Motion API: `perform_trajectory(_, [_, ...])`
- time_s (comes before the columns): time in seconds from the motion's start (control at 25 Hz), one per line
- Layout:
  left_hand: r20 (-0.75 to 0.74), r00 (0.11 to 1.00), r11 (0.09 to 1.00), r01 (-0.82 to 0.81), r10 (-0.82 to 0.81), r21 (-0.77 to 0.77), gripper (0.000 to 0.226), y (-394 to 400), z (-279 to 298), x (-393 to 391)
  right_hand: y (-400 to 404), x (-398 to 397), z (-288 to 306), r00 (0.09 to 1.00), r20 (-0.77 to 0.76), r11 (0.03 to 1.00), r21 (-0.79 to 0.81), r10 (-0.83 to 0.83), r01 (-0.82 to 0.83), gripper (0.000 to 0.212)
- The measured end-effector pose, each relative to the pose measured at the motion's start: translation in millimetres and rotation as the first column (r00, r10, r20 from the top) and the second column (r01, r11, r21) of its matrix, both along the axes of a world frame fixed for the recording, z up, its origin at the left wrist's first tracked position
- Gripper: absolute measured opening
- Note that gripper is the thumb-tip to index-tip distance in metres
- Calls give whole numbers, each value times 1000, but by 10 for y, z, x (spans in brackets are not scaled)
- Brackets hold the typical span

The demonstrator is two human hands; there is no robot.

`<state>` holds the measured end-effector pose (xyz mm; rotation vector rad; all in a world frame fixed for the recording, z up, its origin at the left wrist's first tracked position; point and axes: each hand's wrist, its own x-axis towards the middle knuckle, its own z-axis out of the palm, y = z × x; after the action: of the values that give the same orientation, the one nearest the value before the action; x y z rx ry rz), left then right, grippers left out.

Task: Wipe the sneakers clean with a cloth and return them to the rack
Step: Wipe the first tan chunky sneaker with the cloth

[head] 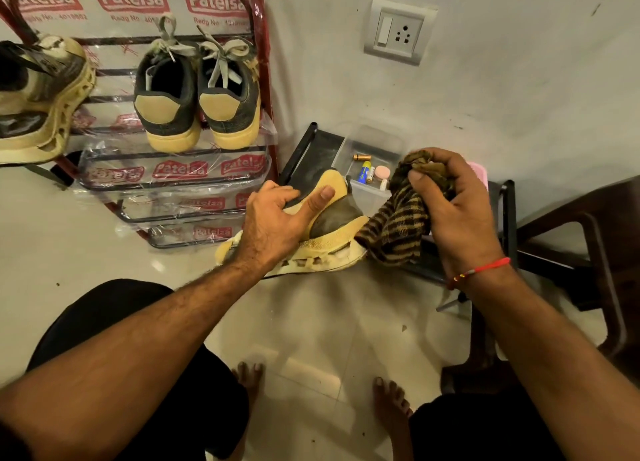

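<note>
Sneaker under wiping, lying on the low black stand just right of the rack, steadied by the left hand; striped cloth bunched in the right hand, touching its end. On the rack: dark pair, matching sneaker left. Judged midway, return pending

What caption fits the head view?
Left hand holds sneaker on black stand; right hand grips striped cloth.
</note>
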<state>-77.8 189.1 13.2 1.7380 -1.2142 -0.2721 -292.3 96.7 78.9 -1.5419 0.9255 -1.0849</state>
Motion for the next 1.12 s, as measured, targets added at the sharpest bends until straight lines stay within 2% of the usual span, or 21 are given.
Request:
perform_trajectory(0.08, [10,997,997,79,-79,-26,74,8,-14,-32,6,50,26,975,200,989,124,-99,75,26])
perform_trajectory(0.12, [26,991,990,130,-128,-47,69,11,-17,-60,35,78,36,963,246,982,172,-113,71,29])
perform_trajectory(0.16, [36,986,984,167,-165,-64,64,11,-15,-83,83,102,48,972,222,984,177,-78,39,34])
perform_trajectory(0.2, [30,983,980,182,-180,-81,62,4,-12,-95,153,117,46,994,111,992,124,9,-23,40])
perform_trajectory(0.24, [9,986,981,169,-169,-100,61,-3,3,-101,229,124,33,992,-63,993,24,113,-112,46])
perform_trajectory(0.28, [-17,989,983,141,-144,-116,61,-11,16,-92,319,139,13,952,-249,973,-98,177,-207,51])
perform_trajectory(0.32, [-29,992,985,121,-125,-123,60,-10,20,-73,403,172,-9,909,-379,935,-227,173,-273,51])
perform_trajectory(0.4, [-29,991,986,125,-128,-108,53,12,-14,-27,568,251,-44,871,-471,821,-435,143,-370,38])
perform_trajectory(0.48, [-45,986,984,156,-161,-87,49,33,-30,-12,600,279,-62,822,-548,675,-549,155,-493,32])
perform_trajectory(0.52, [-50,983,981,169,-174,-91,50,34,-35,-19,521,267,-69,814,-564,670,-550,143,-498,33])
perform_trajectory(0.64, [-31,984,978,169,-174,-123,51,3,2,-62,302,202,-20,876,-483,838,-481,-7,-258,28])
perform_trajectory(0.68, [-26,987,980,154,-159,-129,51,-11,-11,-56,333,198,-8,888,-461,856,-458,1,-239,26])
perform_trajectory(0.8, [-13,983,974,182,-185,-134,52,-12,-65,-38,504,242,-33,849,-506,770,-478,154,-424,28])
perform_trajectory(0.84, [-14,979,970,202,-206,-139,53,-10,-69,-45,442,238,-42,847,-512,768,-481,145,-423,27])
perform_trajectory(0.96, [-34,978,969,201,-208,-141,58,-7,-39,-37,246,183,10,876,-481,884,-391,41,-256,24])
perform_trajectory(1.0, [-28,976,967,207,-214,-149,58,-12,-34,-21,276,164,29,881,-465,872,-390,91,-296,25])
perform_trajectory(1.04, [-13,973,962,226,-231,-154,54,2,-41,-12,359,167,43,864,-462,814,-413,199,-409,26])
perform_trajectory(1.12, [34,960,950,280,-278,-139,46,16,-69,-17,513,191,91,759,-495,651,-416,423,-635,25])
